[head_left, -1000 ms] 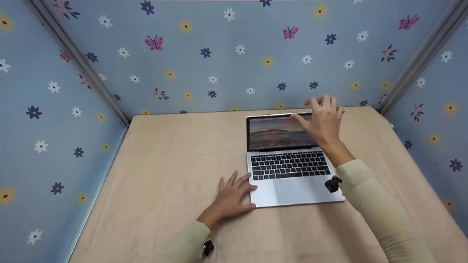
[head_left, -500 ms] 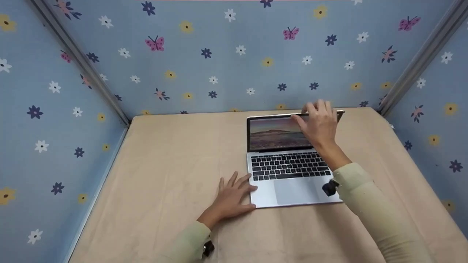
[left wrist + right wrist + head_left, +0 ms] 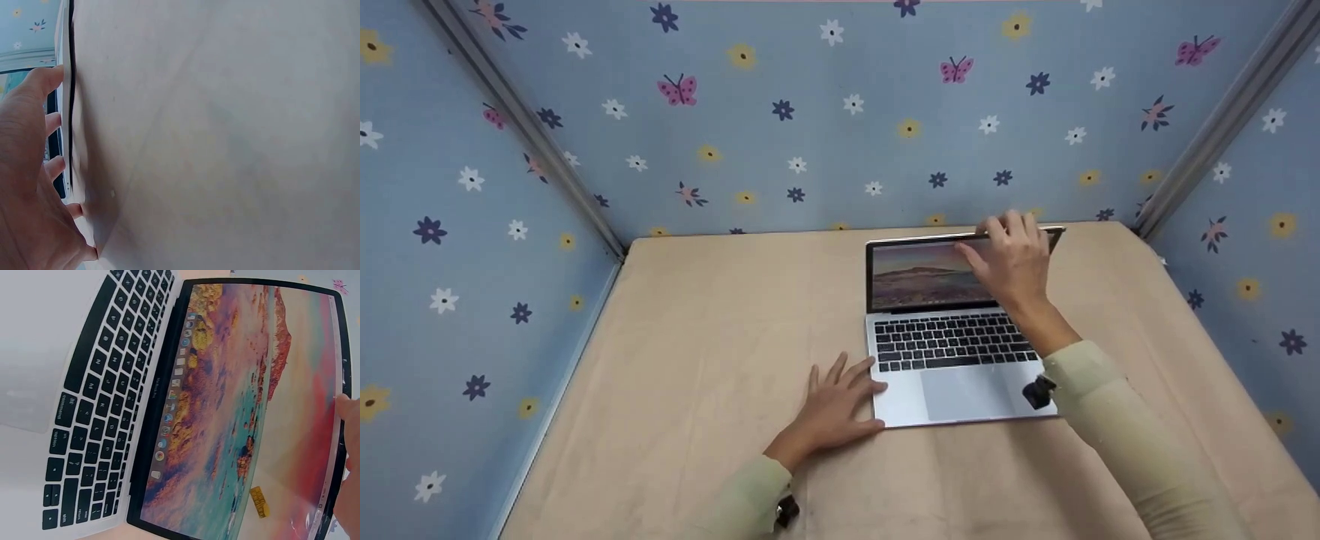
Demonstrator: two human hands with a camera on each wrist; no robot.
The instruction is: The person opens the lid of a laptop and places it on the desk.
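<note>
Laptop sits open on the table, right of centre. The right hand pinches the top edge of its lit screen, thumb in front, fingers curled over; the left hand, fingers spread, touches the base's left edge.

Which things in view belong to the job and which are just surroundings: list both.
In the job:
- open laptop
- left hand, touching its left side
- right hand, gripping the screen's top edge

Just around:
- beige tabletop
- flowered walls
- black wrist devices
</note>
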